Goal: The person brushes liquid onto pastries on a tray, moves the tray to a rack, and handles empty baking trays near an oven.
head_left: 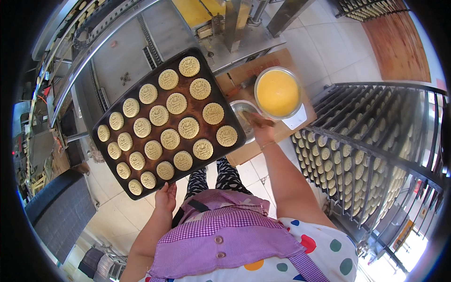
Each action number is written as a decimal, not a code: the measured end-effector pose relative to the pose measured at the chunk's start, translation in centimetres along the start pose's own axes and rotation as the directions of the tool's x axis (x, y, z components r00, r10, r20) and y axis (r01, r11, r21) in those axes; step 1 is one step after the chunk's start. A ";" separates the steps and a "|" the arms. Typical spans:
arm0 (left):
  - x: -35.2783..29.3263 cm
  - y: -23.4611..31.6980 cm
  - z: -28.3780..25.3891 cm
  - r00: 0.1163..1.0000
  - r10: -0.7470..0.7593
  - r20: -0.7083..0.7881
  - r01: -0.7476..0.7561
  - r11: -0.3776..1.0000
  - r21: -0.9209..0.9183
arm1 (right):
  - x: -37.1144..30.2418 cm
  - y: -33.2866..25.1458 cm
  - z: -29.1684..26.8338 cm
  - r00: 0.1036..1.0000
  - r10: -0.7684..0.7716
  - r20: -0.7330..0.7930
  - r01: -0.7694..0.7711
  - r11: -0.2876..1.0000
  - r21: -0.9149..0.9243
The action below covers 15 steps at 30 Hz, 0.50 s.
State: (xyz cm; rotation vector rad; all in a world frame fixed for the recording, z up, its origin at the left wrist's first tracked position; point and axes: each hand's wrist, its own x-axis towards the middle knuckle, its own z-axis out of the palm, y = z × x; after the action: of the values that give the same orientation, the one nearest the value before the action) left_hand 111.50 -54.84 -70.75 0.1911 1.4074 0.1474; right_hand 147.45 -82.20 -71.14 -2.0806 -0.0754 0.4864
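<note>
A dark baking tray (181, 121) lies tilted in front of me, with rows of pale round pastries (170, 138) stamped with a raised pattern. My left hand (166, 197) grips its near edge, fingers beneath and thumb by the rim. To the right of the tray, my right hand (263, 128) reaches over a metal bowl (238, 104) partly hidden by the tray. Its fingers are closed at the bowl, and what they hold is hard to make out. Just beyond stands a larger metal bowl of yellow liquid (278, 92), apart from that hand.
Both bowls stand on a cardboard surface (286, 61). On the right is a black rack (376, 141) loaded with many more pastries. A metal machine with a conveyor (122, 61) extends behind and left of the tray. A dark padded panel (58, 211) is at lower left.
</note>
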 end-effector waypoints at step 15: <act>-2.7 -0.1 1.2 1.000 0.012 -0.001 -0.012 0.998 0.069 | 7.9 1.8 -15.8 0.890 -0.265 -0.371 -0.145 0.606 -0.782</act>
State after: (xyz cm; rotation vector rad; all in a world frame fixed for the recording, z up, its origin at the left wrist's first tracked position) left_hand 112.23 -55.60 -68.01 0.2564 1.4144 0.1089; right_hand 160.34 -94.01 -67.90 -3.0289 -0.1001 -0.1690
